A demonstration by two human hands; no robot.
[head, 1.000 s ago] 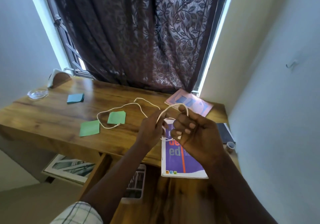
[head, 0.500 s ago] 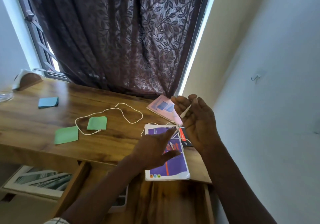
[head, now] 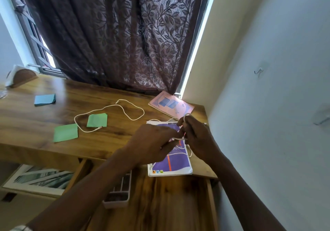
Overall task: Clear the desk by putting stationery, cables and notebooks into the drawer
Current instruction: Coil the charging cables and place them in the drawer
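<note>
Hovering just above the glossy purple notebook (head: 171, 166), both hands hold a thin white cable (head: 134, 119). The right hand (head: 198, 139) has its fingers curled round a small loop of it. The left hand (head: 151, 141) pinches the strand stretched between them. The slack trails left of the notebook in a wavy curve over the grained wooden desk (head: 35, 120), bending partly round a square green paper note (head: 97, 120). Below the notebook, the wooden drawer (head: 178, 204) stands open.

Left hand (head: 151, 141), right hand (head: 198, 138), forearms bare, pale sleeve edge (head: 20, 228) on left arm
</note>
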